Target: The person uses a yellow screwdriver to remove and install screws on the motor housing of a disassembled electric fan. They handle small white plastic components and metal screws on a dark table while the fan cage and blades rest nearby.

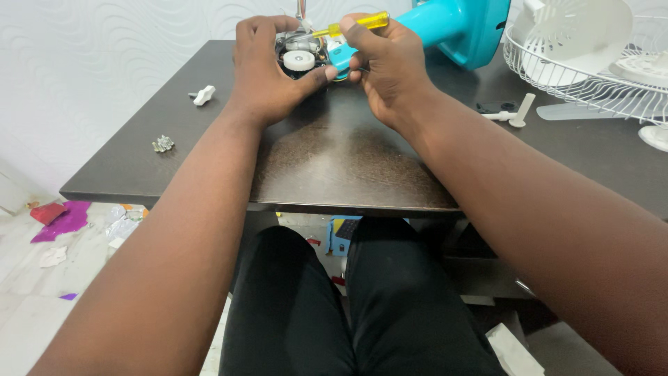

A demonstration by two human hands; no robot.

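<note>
Both arms reach forward, left hand (268,69) steadying motor (300,57), right hand (386,66) gripping screwdriver (351,25).

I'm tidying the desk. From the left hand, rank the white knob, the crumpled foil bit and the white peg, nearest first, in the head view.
From the left hand:
1. White knob, just to its left.
2. Crumpled foil bit, farther left, near the table's front edge.
3. White peg, far right, beyond the right hand.

Both forearms were bare, with no sleeves reaching them, and the legs (348,306) wore plain black trousers without markings.
</note>
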